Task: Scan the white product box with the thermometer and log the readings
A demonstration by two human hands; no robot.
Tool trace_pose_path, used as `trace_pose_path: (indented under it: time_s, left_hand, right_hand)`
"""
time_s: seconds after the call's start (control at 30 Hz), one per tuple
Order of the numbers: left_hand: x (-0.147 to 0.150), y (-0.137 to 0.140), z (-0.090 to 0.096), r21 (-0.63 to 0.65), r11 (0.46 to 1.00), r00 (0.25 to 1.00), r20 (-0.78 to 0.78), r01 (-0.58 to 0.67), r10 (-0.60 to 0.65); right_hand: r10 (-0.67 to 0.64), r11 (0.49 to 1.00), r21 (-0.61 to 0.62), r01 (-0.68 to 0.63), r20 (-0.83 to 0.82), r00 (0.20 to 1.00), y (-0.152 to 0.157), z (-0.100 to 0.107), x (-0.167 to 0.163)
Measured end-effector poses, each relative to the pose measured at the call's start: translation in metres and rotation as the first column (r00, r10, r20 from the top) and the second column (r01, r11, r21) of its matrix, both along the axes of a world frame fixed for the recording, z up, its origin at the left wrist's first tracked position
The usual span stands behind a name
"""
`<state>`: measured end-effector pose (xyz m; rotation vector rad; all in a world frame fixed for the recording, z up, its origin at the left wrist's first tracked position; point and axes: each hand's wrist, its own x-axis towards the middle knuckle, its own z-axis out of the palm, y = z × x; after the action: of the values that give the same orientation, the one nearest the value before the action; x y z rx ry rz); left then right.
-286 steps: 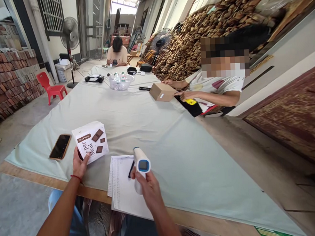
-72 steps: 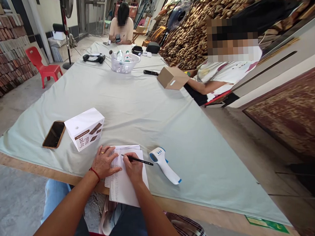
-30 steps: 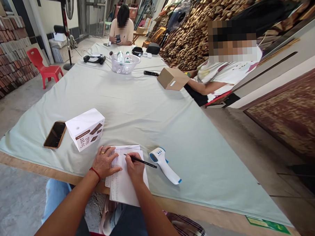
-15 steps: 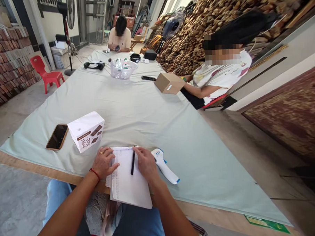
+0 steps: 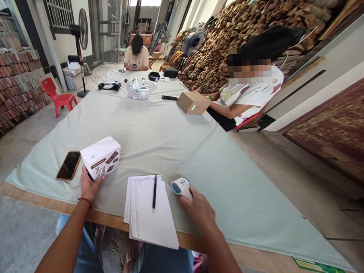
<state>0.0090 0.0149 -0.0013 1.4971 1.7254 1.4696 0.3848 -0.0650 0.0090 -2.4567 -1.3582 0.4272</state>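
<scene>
My left hand is closed around the near lower corner of a white box with brown print, at the left of the table. In my right hand is a white and blue infrared thermometer, gripped by its handle with its head pointing up and left. Between my hands, loose sheets of paper with small handwriting overhang the table's front edge. A black pen lies across the upper part of the sheets.
A phone lies left of the box. Farther off stand a clear plastic basket with bottles and a headset. A person at the right handles a cardboard box; another sits at the far end. A red chair stands left.
My left hand has left the papers and taken hold of the white box. My right hand has moved right off the papers and gripped the thermometer, whose head has turned.
</scene>
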Motion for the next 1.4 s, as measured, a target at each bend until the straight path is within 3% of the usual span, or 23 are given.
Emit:
trace_pose_path:
  time_s: [0.07,0.17,0.37,0.47,0.7,1.13,1.3,1.4]
  left_hand:
    - [0.003,0.003,0.003,-0.029,0.999,0.999,0.006,0.035,-0.035]
    - [0.006,-0.003,0.006,-0.034,0.997,0.998,0.005,0.063,-0.063]
    - [0.004,-0.015,0.009,-0.043,0.949,0.932,-0.176,0.313,-0.315]
    - [0.004,-0.015,0.009,-0.042,0.942,0.922,-0.194,0.333,-0.334]
    - [0.003,-0.013,0.003,-0.046,0.938,0.922,-0.174,0.344,-0.346]
    - [0.003,-0.013,0.003,-0.056,0.936,0.926,-0.139,0.347,-0.351]
    - [0.003,-0.013,0.004,-0.07,0.94,0.933,-0.116,0.335,-0.341]
    - [0.003,-0.014,0.006,-0.073,0.935,0.93,-0.102,0.347,-0.353]
  right_hand:
    - [-0.013,0.984,0.169,0.048,-0.203,0.979,0.001,0.007,-0.018]
    - [0.15,0.926,0.373,0.058,-0.506,0.849,0.0,0.024,-0.057]
    - [0.379,0.908,0.417,-0.031,-0.789,0.484,0.007,0.054,-0.148]
    - [0.398,0.9,0.436,0.011,-0.832,0.387,0.018,0.059,-0.176]
    - [0.362,0.911,0.412,0.019,-0.823,0.438,0.035,0.066,-0.195]
    - [0.299,0.934,0.352,0.063,-0.866,0.401,0.037,0.075,-0.197]
    - [0.299,0.934,0.355,0.038,-0.835,0.461,0.037,0.077,-0.194]
    - [0.301,0.934,0.356,0.04,-0.84,0.451,0.037,0.079,-0.195]
